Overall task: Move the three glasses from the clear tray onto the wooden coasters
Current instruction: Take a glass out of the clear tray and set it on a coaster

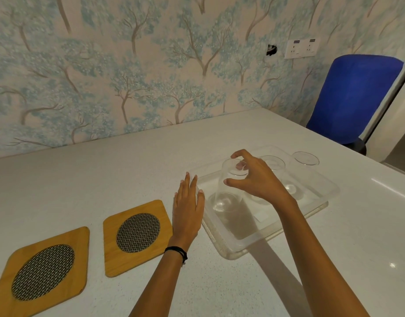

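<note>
A clear tray [239,249] lies on the white table at the right and holds three clear glasses. My right hand [258,179] is curled over the rim of the nearest glass [224,200], with the thumb on its side and the fingers at its top. The middle glass [274,162] and the far glass [306,157] stand behind that hand. My left hand [187,211] rests flat on the table, holding nothing, against the tray's left edge. Two wooden coasters with mesh centres lie to the left, one near [137,234] and one further left [43,271]; nothing stands on either.
The white table [128,170] meets a tree-patterned wall at the back. A blue chair [354,97] stands beyond the table's far right corner. The table's right edge runs close to the tray.
</note>
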A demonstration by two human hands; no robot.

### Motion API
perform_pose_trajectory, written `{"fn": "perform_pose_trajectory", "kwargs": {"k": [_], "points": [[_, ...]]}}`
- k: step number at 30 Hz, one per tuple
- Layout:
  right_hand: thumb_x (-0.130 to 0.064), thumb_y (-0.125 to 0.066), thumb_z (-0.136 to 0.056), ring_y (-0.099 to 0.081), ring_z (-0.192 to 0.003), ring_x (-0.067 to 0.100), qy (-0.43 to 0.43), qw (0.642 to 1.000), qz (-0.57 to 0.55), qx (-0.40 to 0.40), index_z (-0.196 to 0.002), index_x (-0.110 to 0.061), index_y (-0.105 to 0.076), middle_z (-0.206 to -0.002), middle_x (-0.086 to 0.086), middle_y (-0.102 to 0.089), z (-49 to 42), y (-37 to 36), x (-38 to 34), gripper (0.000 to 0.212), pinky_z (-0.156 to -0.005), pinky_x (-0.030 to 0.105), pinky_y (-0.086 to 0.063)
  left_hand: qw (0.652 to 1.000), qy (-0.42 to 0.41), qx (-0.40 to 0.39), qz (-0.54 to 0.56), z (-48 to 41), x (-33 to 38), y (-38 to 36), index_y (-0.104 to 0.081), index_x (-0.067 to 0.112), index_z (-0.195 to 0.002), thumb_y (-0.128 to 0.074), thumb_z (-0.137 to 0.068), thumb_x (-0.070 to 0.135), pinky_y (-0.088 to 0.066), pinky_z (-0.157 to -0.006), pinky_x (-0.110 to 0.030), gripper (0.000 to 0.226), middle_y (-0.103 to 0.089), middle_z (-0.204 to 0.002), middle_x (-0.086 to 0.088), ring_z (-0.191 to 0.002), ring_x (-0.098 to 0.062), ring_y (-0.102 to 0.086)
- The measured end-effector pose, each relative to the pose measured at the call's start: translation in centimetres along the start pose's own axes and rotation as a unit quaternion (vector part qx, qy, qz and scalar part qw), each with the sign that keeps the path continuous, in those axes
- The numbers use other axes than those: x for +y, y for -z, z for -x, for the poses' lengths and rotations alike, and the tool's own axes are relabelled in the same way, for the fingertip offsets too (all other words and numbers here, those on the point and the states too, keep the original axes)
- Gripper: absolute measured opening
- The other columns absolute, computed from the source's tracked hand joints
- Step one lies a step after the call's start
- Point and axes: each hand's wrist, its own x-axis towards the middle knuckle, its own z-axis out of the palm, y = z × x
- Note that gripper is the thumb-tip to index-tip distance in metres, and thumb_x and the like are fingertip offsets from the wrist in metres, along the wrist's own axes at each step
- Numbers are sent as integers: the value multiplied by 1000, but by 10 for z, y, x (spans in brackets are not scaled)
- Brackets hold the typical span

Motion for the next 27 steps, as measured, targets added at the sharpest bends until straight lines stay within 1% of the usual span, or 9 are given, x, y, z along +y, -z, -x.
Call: {"fn": "perform_pose_trajectory", "kwargs": {"k": [4, 6, 10, 14, 17, 20, 23, 27], "points": [[-38, -76, -68, -52, -106, 22, 11, 1000, 5, -4, -119, -28, -47, -116, 5, -60, 1, -2, 1, 60, -86, 33, -42, 1000, 0, 0, -3, 0, 0, 0, -10, 36, -145, -22, -98, 38, 3, -114, -30, 48, -1, -157, 12, -141, -2, 5], [-38, -76, -68, -52, -108, 22, 14, 1000, 11, -9, -120, -28, -48, -118, 5, -59, 1, -3, 1, 60, -84, 31, -42, 1000, 0, 2, -4, -1, 0, -1, -10, 36, -144, -23, -98, 39, 3, -114, -30, 48, -1, -157, 13, -140, -2, 5], [-37, -76, -69, -52, -109, 22, 20, 999, 20, -19, -120, -28, -48, -121, 5, -58, 1, -4, 1, 59, -85, 32, -42, 1000, 0, 3, -7, 0, -1, -1, -9, 37, -144, -23, -98, 38, 2, -115, -31, 48, -1, -156, 13, -140, -2, 4], [-34, -76, -69, -52, -110, 21, 23, 999, 27, -30, -121, -28, -48, -123, 5, -56, 1, -5, 0, 59, -87, 31, -41, 1000, 4, 5, 0, 1, 1, 0, -9, 38, -144, -22, -98, 40, -3, -117, -35, 48, -2, -157, 13, -141, -3, 3], [-33, -75, -70, -51, -111, 21, 22, 998, 36, -41, -122, -28, -48, -124, 5, -55, 2, -4, 0, 59, -89, 32, -41, 1000, 2, 9, -1, 3, 3, 2, -12, 36, -144, -24, -98, 39, -7, -117, -37, 48, -5, -157, 11, -141, -4, -1], [-33, -74, -72, -50, -112, 22, 24, 997, 42, -52, -123, -28, -47, -126, 5, -53, 2, -3, -1, 58, -91, 33, -42, 999, -10, 19, -31, 3, 5, 6, -20, 29, -145, -27, -98, 36, -7, -117, -35, 47, -11, -157, 6, -142, -8, -5], [-31, -72, -75, -47, -116, 23, 25, 996, 45, -79, -127, -28, -43, -130, 8, -49, 2, -1, 0, 60, -95, 35, -41, 999, -12, 22, -43, 4, 9, 12, -24, 28, -143, -29, -98, 37, -6, -114, -32, 47, -16, -156, 2, -143, -11, -8], [-34, -69, -78, -39, -126, 27, 26, 990, 54, -131, -134, -29, -37, -139, 8, -39, 2, 4, -1, 65, -105, 42, -38, 999, -15, 22, -47, 13, 14, 29, -26, 31, -142, -30, -97, 40, -7, -113, -31, 46, -22, -155, 3, -142, -12, -11]]}}
